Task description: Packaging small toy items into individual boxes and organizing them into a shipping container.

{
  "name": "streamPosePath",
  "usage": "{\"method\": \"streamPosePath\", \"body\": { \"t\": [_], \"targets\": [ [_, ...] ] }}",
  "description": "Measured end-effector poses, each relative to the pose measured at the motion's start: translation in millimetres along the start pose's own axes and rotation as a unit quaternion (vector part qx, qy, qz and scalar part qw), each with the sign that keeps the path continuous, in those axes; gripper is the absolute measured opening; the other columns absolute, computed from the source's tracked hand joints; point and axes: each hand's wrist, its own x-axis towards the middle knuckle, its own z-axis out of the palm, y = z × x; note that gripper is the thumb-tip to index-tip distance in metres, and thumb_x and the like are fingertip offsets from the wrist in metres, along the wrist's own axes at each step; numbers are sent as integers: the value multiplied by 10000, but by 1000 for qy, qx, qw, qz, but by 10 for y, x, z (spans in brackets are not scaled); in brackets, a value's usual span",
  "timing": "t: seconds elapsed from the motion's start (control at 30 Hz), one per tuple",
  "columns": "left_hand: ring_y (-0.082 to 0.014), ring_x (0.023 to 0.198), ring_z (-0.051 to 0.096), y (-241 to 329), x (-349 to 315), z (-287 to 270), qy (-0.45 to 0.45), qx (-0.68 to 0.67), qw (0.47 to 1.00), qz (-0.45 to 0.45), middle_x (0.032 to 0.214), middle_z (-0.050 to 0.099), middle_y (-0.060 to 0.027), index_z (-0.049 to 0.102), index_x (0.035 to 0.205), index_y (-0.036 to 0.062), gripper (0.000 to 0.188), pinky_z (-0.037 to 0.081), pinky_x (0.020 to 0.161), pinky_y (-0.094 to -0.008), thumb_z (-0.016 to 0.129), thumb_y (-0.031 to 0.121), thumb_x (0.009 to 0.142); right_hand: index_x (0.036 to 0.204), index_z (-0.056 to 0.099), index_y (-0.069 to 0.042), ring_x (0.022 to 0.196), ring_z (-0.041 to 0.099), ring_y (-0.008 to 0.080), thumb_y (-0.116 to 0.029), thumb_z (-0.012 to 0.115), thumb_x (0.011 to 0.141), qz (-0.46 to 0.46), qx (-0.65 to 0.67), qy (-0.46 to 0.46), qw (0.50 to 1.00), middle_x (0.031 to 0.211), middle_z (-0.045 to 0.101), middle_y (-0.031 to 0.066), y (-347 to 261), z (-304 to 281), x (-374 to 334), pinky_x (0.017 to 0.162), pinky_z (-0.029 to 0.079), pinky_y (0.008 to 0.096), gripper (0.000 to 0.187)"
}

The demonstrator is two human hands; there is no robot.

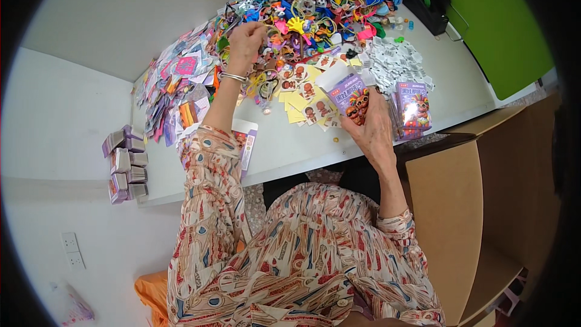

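My right hand (373,128) grips a small purple box (349,98) printed with cartoon figures, its white top flap raised. Over the left side of a large heap of small colourful toys (321,3), my left hand (244,45) is held with its fingers drawn together; whatever they pinch is too small to make out. Below the held box's left edge lie yellow-backed sticker cards (296,98) with little brown figures. Just right of my right hand stands a group of similar purple boxes (414,109).
Small white packets (396,63) are piled behind the purple boxes. Colourful flat packets (172,85) cover the table's left side. More boxes (127,166) are stacked at the left edge. An open cardboard carton (448,206) stands at right. A black item (423,3) lies far right.
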Motion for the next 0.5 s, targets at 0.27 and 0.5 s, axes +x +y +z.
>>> {"method": "streamPosePath", "body": {
  "t": [0.27, 0.5],
  "targets": [
    [-166, 739, 691, 749, -416, -284, -150, -190, 968, -67, 865, 669, -67, 607, 1036, -5, 192, 572, 638, -235, 579, 157, 937, 1189, 425, 35, 950, 525, 392, -192, 715, 712, -11, 5, -15, 1000, 1000, 510, 230, -77, 101, 35, 822, 435, 451, 603],
    [-142, 728, 683, 939, -885, -49, -217, -178, 959, -46, 845, 667, -75, 614, 1066, -21, 205, 565, 632, -229, 565, 136, 944, 1206, 408, 43, 945, 526, 398, -204, 711, 701, -35, 2, -32, 999, 988, 504, 231, -156, 191, -15, 824, 435, 457, 639]
  ]
}}
